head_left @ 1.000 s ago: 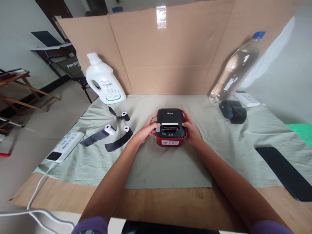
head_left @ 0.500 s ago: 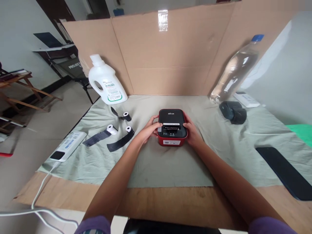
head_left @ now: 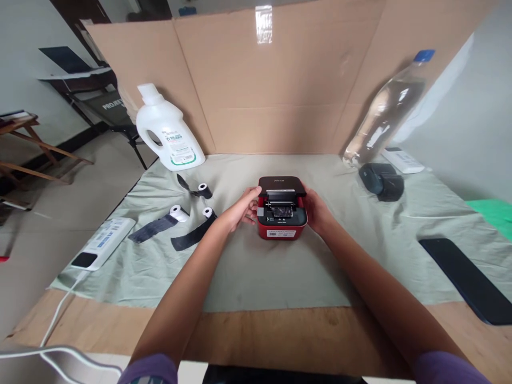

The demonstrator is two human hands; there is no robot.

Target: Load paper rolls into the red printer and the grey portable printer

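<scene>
A small red and black receipt printer [head_left: 282, 233] stands on the cloth in front of me, its black lid [head_left: 282, 184] partly raised at the front. A dark strip of paper shows at the opening. My left hand [head_left: 242, 208] has its thumb at the left edge of the lid, with the other fingers bent beside the printer. On the opposite side, my right hand [head_left: 317, 209] grips the lid's right edge, its fingertips partly hidden. To the left lie three partly unrolled paper rolls with dark outer sides: one roll [head_left: 205, 191] behind, another roll [head_left: 178, 213] and a third roll [head_left: 195, 233] nearer.
A white detergent jug [head_left: 172, 136] and a clear blue-capped bottle [head_left: 390, 109] lean against the cardboard [head_left: 276, 80]. A white power bank [head_left: 104, 242] with a cable lies left. Right are a black phone [head_left: 466, 280], a dark object [head_left: 382, 182] and a white device [head_left: 403, 160].
The printer's lid has come up from closed to partly open, baring the inside. Both hands have risen slightly with it. The view has shifted a little.
</scene>
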